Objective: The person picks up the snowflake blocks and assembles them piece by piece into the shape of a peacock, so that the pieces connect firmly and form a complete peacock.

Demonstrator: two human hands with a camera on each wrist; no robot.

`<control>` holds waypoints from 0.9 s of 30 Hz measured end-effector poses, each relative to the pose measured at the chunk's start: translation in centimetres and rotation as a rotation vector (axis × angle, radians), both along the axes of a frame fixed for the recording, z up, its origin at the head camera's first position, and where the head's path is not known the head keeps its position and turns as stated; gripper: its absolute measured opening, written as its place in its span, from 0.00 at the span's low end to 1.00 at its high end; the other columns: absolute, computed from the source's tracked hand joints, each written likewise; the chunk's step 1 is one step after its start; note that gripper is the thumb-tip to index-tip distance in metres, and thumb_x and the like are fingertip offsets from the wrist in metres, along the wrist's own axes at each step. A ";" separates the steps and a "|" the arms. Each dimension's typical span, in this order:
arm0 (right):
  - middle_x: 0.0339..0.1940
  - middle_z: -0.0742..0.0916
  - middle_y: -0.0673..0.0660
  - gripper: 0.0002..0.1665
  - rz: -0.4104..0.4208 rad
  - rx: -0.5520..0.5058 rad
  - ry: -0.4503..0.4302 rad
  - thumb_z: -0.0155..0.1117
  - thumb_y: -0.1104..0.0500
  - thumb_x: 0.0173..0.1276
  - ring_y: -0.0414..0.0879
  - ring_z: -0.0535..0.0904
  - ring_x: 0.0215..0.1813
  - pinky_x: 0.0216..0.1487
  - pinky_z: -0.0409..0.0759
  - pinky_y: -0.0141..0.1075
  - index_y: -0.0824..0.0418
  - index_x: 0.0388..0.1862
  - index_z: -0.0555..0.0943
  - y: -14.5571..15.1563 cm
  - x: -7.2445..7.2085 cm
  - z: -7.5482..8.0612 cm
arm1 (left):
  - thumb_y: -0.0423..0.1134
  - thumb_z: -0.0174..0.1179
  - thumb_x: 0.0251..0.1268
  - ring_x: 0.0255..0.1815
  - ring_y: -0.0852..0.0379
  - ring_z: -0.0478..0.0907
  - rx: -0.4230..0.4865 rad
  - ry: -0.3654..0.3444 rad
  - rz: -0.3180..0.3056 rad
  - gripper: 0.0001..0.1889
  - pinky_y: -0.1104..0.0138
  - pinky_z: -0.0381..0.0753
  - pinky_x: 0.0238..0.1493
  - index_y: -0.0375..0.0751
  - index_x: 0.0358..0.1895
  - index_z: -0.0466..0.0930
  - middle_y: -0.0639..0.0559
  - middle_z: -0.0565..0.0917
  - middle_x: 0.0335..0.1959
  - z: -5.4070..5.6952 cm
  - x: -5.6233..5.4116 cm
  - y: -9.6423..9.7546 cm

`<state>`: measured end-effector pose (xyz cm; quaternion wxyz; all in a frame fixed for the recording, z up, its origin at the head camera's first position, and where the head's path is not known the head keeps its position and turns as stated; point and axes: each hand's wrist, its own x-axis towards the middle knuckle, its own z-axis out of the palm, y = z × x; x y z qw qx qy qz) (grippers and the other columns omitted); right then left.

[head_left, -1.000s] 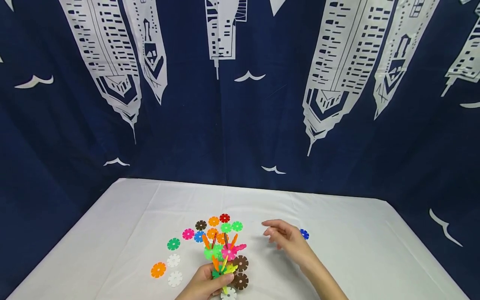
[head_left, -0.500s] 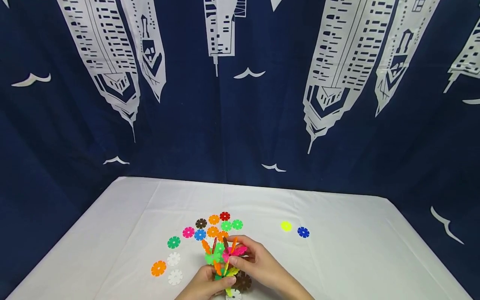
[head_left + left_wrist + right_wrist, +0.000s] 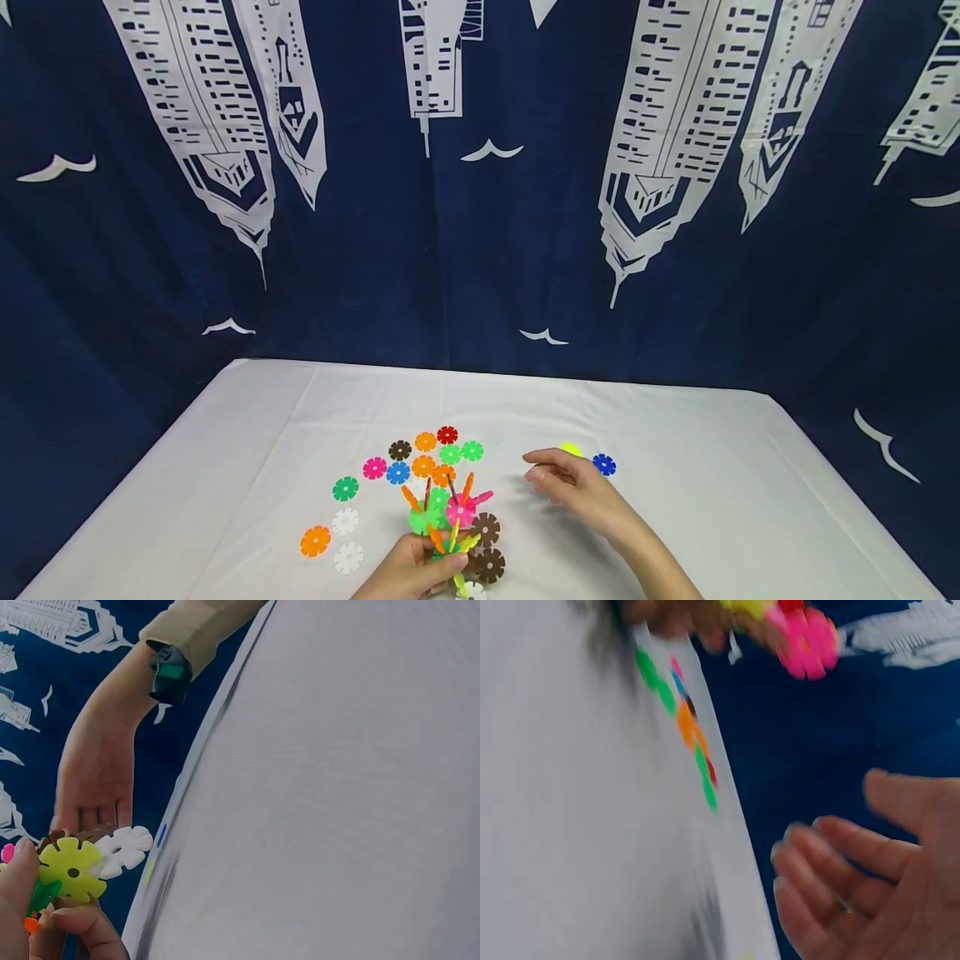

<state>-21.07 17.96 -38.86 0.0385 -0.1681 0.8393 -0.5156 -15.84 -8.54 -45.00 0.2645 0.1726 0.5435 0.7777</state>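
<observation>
My left hand [image 3: 416, 567] grips a cluster of slotted plastic snowflake discs joined edge to edge. A pink disc [image 3: 461, 510] and a light green disc [image 3: 425, 518] top the cluster, with orange discs standing up from it. Brown discs [image 3: 491, 565] are on its right side. In the left wrist view, a yellow disc [image 3: 73, 870] and a white disc [image 3: 124, 851] show beside the left thumb [image 3: 16, 881]. To the right of the cluster is my right hand [image 3: 581, 487], apart from it. Its fingers are relaxed and hold nothing, as the right wrist view also shows.
Loose discs lie on the white table [image 3: 240, 467]: a red disc [image 3: 447, 435], a dark green disc [image 3: 346, 488], an orange disc [image 3: 315, 541] and several more behind and left of the cluster. A blue disc [image 3: 603, 464] and a yellow disc [image 3: 571, 449] lie behind the right hand.
Half a second ago the right hand was touching the pink part of the cluster. It has drawn away to the right, near where it was a second ago. The left hand keeps its hold.
</observation>
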 end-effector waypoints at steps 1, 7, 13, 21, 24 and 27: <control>0.40 0.83 0.58 0.18 -0.066 0.070 0.050 0.60 0.58 0.68 0.51 0.78 0.40 0.38 0.78 0.38 0.68 0.52 0.77 0.6 -0.3 -0.1 | 0.35 0.56 0.68 0.17 0.65 0.61 0.007 0.002 -0.002 0.08 0.77 0.59 0.20 0.34 0.44 0.77 0.56 0.71 0.21 -0.1 0.0 -0.1; 0.32 0.81 0.55 0.18 -0.455 0.366 0.110 0.64 0.60 0.62 0.48 0.75 0.33 0.29 0.74 0.39 0.70 0.48 0.79 5.2 -2.5 -2.0 | 0.40 0.57 0.67 0.16 0.66 0.62 -0.057 -0.057 0.052 0.13 0.78 0.61 0.18 0.32 0.44 0.77 0.57 0.71 0.19 -0.5 0.3 -0.3; 0.32 0.78 0.60 0.23 -0.500 0.419 0.071 0.70 0.59 0.56 0.53 0.73 0.35 0.36 0.73 0.47 0.75 0.44 0.78 7.2 -3.6 -4.3 | 0.40 0.56 0.68 0.18 0.66 0.63 0.006 -0.096 0.010 0.09 0.78 0.62 0.20 0.36 0.42 0.75 0.56 0.73 0.22 -0.7 0.1 -0.4; 0.30 0.76 0.58 0.15 -0.481 0.443 0.111 0.71 0.61 0.54 0.51 0.72 0.33 0.34 0.72 0.47 0.68 0.35 0.78 7.1 -3.6 -4.4 | 0.39 0.54 0.69 0.20 0.65 0.64 0.034 -0.067 -0.034 0.09 0.79 0.63 0.21 0.36 0.42 0.75 0.56 0.73 0.23 -0.4 -0.2 -0.4; 0.29 0.76 0.57 0.15 -0.468 0.444 0.114 0.72 0.61 0.53 0.50 0.71 0.32 0.34 0.72 0.45 0.68 0.35 0.77 7.0 -3.5 -4.3 | 0.39 0.55 0.69 0.20 0.65 0.65 0.037 -0.075 -0.012 0.10 0.79 0.64 0.21 0.35 0.44 0.76 0.56 0.75 0.24 -0.4 -0.3 -0.4; 0.27 0.77 0.55 0.15 -0.469 0.445 0.129 0.73 0.62 0.52 0.48 0.72 0.30 0.32 0.72 0.43 0.67 0.33 0.76 6.8 -3.2 -4.2 | 0.39 0.55 0.69 0.19 0.66 0.65 0.052 -0.068 -0.009 0.13 0.79 0.64 0.21 0.33 0.47 0.77 0.57 0.77 0.26 -0.4 -0.4 -0.3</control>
